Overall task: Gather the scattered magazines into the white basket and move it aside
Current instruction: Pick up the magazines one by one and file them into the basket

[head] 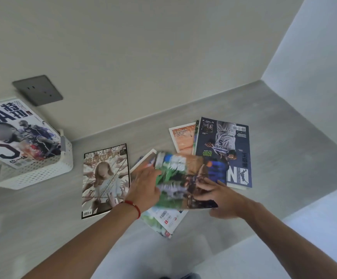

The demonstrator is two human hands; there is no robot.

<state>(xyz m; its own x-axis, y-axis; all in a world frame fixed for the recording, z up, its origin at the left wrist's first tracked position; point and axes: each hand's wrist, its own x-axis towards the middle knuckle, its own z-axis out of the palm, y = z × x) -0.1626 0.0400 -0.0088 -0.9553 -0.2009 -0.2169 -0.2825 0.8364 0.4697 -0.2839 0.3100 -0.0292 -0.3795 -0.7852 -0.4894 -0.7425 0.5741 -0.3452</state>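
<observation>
A white perforated basket (43, 174) stands at the left of the grey counter with a basketball magazine (16, 133) resting across its top. My left hand (145, 188) and my right hand (221, 198) both grip a blurred, colourful magazine (181, 178), lifted a little above the pile. Under it lies a green-and-white magazine (163, 220). To the left lies a magazine with a fair-haired figure on its cover (105, 178). Behind are a dark blue basketball magazine (226, 150) and an orange one (183, 137) partly beneath it.
A dark wall socket (37, 90) sits on the wall above the basket. The counter (274, 121) meets walls at the back and the right. Its front edge runs diagonally at the lower right, with pale floor (314, 228) below.
</observation>
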